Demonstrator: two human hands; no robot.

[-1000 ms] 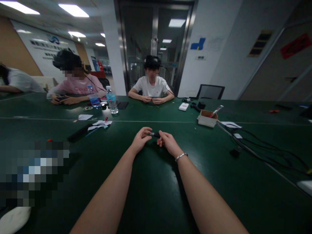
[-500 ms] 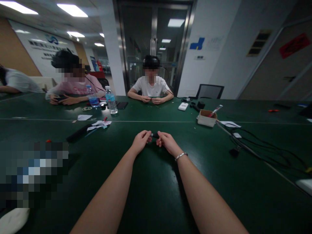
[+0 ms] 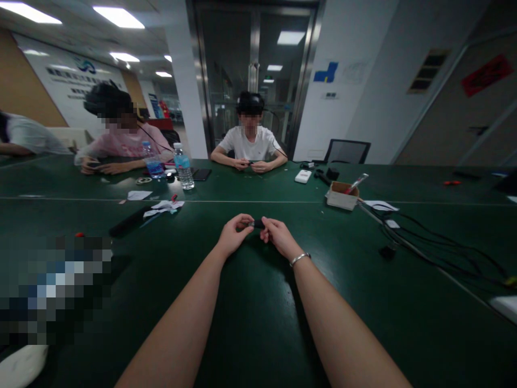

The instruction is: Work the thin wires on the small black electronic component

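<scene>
Between my two hands, just above the green table (image 3: 250,323), is a small black object (image 3: 259,223) with a greyish left end; it is too small to tell its kind. My right hand (image 3: 278,236), with a silver bracelet at the wrist, pinches the black right end between thumb and fingers. At the grey left end is my left hand (image 3: 234,234), its thumb below and its fingers curled above, closed around that end. The fingers cover part of the object.
Across the table sit a person in white (image 3: 251,141) and a person in pink (image 3: 133,141). Water bottles (image 3: 184,168), crumpled paper (image 3: 165,207) and a black phone (image 3: 202,174) lie left. To the right are a small open box (image 3: 342,199) and black cables (image 3: 440,240).
My left thumb has slid lower and the left fingers have loosened a little at the grey end. My right hand keeps its pinch, nearly still.
</scene>
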